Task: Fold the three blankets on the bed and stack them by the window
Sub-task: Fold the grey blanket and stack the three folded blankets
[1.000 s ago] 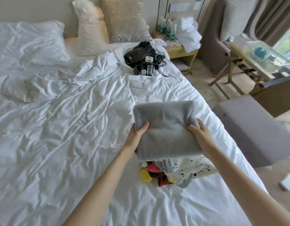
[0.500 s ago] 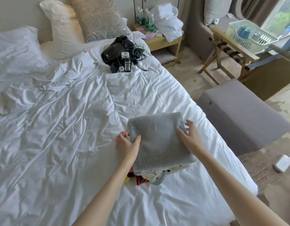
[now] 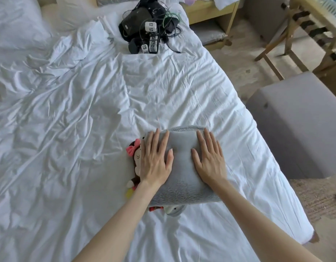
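Note:
A folded grey blanket [image 3: 182, 178] lies on top of a stack near the right edge of the white bed [image 3: 78, 129]. Under it a blanket with a cartoon print [image 3: 134, 154] sticks out on the left, and a spotted layer shows at the near edge. My left hand [image 3: 156, 157] lies flat, fingers spread, on the grey blanket's left part. My right hand [image 3: 209, 157] lies flat on its right part. Neither hand grips anything.
A black bag with cables and tagged devices [image 3: 146, 33] lies on the bed near the pillows. A grey ottoman [image 3: 299, 125] stands right of the bed. A wooden bedside table [image 3: 208, 12] and a wooden folding rack [image 3: 303, 33] are beyond it.
The grey blanket was held by its sides above the stack, then lowered onto it. Both hands have let go of the sides and now press flat on top.

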A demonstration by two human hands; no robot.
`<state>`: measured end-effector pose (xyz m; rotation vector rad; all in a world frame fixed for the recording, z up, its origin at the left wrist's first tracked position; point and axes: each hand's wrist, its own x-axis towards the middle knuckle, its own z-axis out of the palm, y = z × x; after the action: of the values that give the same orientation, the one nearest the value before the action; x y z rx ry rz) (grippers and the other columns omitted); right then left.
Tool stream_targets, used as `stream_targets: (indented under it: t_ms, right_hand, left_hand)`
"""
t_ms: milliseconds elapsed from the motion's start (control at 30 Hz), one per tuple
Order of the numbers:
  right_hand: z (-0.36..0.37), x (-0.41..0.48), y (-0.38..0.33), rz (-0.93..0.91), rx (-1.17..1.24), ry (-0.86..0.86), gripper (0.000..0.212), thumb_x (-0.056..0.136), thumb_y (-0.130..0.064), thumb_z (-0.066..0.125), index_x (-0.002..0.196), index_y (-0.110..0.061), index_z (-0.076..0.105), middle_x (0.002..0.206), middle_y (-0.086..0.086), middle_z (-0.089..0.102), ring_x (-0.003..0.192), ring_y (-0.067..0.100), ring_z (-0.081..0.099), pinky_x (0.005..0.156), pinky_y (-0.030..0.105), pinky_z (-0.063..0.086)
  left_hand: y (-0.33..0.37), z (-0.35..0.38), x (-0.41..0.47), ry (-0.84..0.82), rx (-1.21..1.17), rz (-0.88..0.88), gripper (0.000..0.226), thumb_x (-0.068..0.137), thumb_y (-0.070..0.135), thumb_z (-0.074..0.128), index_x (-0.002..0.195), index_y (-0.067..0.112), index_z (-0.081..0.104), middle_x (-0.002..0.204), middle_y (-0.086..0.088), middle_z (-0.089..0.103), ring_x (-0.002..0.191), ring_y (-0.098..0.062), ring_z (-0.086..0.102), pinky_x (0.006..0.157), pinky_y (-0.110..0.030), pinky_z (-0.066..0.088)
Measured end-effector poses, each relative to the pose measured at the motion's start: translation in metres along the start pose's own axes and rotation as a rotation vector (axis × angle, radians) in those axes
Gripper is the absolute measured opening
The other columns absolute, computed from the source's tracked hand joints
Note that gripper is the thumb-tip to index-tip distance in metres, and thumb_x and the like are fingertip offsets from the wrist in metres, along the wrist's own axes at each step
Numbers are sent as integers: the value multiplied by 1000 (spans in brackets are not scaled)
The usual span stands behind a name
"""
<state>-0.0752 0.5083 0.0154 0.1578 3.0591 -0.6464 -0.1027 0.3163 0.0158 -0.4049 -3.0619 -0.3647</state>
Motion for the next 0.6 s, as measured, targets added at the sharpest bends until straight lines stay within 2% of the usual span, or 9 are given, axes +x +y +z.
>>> stream_targets:
  t_ms: [100,267,400,500,600]
  right_hand:
    - [25,9,13,12,85,39,63,97,-47,30,155,-27,13,164,-3,9,150,13,5,122,38,15]
    - [71,28,25,-3,178,135,64,96,-46,33,154,-29,13,163,-6,9,150,14,8,122,35,12]
    - [96,23,44,-30,239,195,64,95,-47,32,154,-28,17,163,-6,11,149,15,14,121,32,12]
    - [105,18,48,-25,245,202,65,94,-49,32,154,-27,18,163,-4,13,149,17,16,121,37,17]
    - [89,20,39,8,283,175,68,92,-46,41,154,-28,18,162,-7,13,149,15,16,119,42,22]
  left_hand:
    - [-4,25,7,31,-3,3,57,101,43,22,154,22,28,161,-7,24,150,-25,18,120,-51,17]
    - [-23,66,21,100,-55,-21,56,101,39,26,152,17,34,159,-10,29,149,-28,23,120,-49,20]
    - [-25,86,12,191,-87,0,56,100,37,27,151,17,34,160,-10,27,150,-27,20,119,-49,22]
    - [-24,91,8,177,-112,-3,57,99,38,26,151,17,34,161,-9,25,150,-26,19,116,-53,24]
    - [-20,79,10,127,-132,-24,56,99,35,26,150,15,36,160,-11,26,150,-27,20,115,-55,26]
